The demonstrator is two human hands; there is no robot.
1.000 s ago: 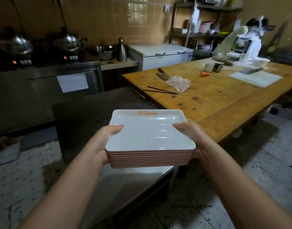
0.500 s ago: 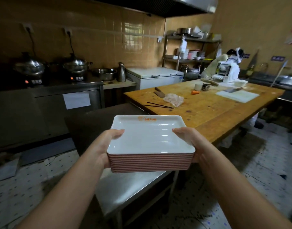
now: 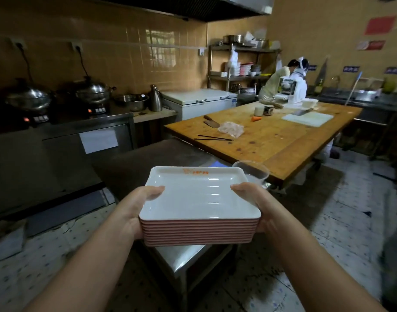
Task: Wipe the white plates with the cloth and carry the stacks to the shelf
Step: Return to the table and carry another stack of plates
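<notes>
I carry a stack of several white rectangular plates (image 3: 199, 199) with reddish undersides, held level in front of me above a steel table (image 3: 184, 255). My left hand (image 3: 134, 210) grips the stack's left side, thumb on the top plate's rim. My right hand (image 3: 258, 203) grips the right side the same way. The top plate has an orange logo near its far edge. A metal shelf (image 3: 240, 64) with dishes stands against the far wall. No cloth is visible.
A clear plastic cup (image 3: 251, 174) stands on the steel table just beyond the stack. A long wooden table (image 3: 271, 140) with a cleaver, chopsticks, a bag and a cutting board runs to the right. A person (image 3: 289, 84) works at its far end. Counters with cookers line the left wall.
The view has lifted, bringing the far shelf, the person and the hood into sight. The stack stays in both hands, and the plastic cup behind it has come into view.
</notes>
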